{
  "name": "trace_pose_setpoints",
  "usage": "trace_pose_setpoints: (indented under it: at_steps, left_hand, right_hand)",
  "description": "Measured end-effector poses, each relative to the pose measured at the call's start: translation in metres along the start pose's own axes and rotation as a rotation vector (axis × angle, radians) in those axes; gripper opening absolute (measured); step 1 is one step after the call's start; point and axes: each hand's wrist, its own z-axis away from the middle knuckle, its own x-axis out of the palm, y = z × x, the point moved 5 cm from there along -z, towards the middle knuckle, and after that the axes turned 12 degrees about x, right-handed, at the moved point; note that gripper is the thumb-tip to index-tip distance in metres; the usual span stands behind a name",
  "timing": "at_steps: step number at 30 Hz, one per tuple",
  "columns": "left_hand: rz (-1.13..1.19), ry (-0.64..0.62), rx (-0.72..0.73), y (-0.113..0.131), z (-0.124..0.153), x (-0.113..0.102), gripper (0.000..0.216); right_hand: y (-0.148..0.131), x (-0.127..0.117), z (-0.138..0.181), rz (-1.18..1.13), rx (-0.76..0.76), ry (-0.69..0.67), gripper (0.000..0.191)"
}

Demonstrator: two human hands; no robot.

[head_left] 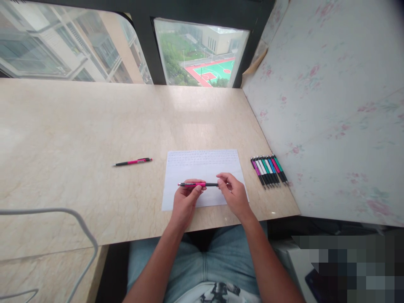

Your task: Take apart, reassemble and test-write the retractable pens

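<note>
A pink-and-black pen [198,184] lies level across both hands, above a sheet of paper [183,168]. My left hand [186,202] grips the pink barrel between thumb and fingers, with the clip end pointing left. The fingertips of my right hand [234,195] are closed around the black end, hiding the tip. Rows of small handwriting cover the upper part of the sheet; its lower part is blank where it shows. Another pink-and-black pen [132,162] rests on the table, left of the paper.
Several pens [269,171] in purple, white, green, blue and pink lie side by side at right, near the flowered wall [328,105]. A grey cable [63,210] loops over the left of the marble-patterned table [94,126]. Windows [202,54] stand behind it.
</note>
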Motion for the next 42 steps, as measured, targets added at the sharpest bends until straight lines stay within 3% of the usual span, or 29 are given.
trace_pose_setpoints:
  at_steps: [4,11,16,23,29,36,42]
  left_hand:
    - [-0.023,-0.013,0.008,0.001,0.000,0.002,0.014]
    - [0.018,0.034,-0.008,-0.001,-0.001,-0.002,0.017]
    - [0.051,0.048,-0.018,-0.002,-0.001,-0.004,0.018]
    - [0.053,0.009,-0.012,0.000,0.000,-0.001,0.015]
    - [0.049,0.024,-0.016,-0.001,0.000,-0.003,0.017]
    - [0.046,0.010,-0.017,-0.001,0.000,-0.001,0.016]
    - [0.054,0.021,-0.018,-0.002,0.000,-0.002,0.016]
  right_hand:
    - [0.004,0.001,-0.001,-0.054,0.027,0.035,0.022]
    - [0.005,0.001,0.002,-0.169,0.053,-0.093,0.021]
    - [0.003,-0.001,0.004,-0.086,0.017,-0.117,0.017]
    - [0.000,-0.001,0.002,0.001,0.019,-0.138,0.042]
    - [-0.006,-0.002,0.004,0.017,-0.027,-0.107,0.024]
    - [-0.005,0.001,0.004,0.092,-0.014,-0.094,0.044]
    - [-0.011,-0.001,0.006,0.089,-0.068,-0.067,0.031]
